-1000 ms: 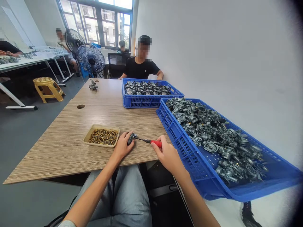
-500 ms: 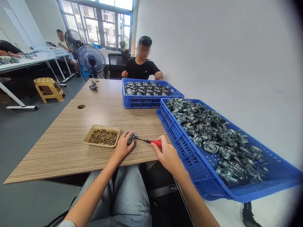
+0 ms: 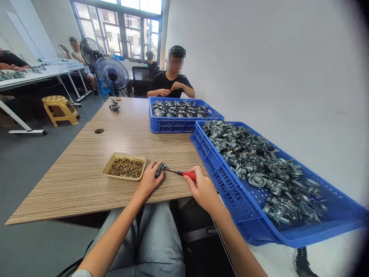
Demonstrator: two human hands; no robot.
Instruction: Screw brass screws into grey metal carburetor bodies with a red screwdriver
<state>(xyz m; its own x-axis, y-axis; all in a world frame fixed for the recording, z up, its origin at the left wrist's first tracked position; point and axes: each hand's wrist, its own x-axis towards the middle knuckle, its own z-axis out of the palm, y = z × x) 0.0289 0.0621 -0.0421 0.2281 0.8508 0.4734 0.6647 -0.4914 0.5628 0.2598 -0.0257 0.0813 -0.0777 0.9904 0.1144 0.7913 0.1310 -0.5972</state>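
The right hand (image 3: 204, 188) grips a red-handled, dark-shafted screwdriver (image 3: 189, 176), its long axis crosswise, pointing left to a small grey metal part (image 3: 162, 167) clasped in the left hand (image 3: 150, 178) on the brown wood-grain tabletop (image 3: 129, 134); beyond, a black-shirted co-worker (image 3: 162, 80) sits behind a blue plastic crate (image 3: 155, 125).

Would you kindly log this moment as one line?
left hand: holding metal part on table | right hand: gripping red-handled screwdriver, pointed at part | nearby: tub of brass-coloured pieces, blue crate

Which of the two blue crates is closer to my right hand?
The bigger-looking crate at the right, heaped with metal parts: its side wall runs close beside your right hand. The other crate sits farther back.
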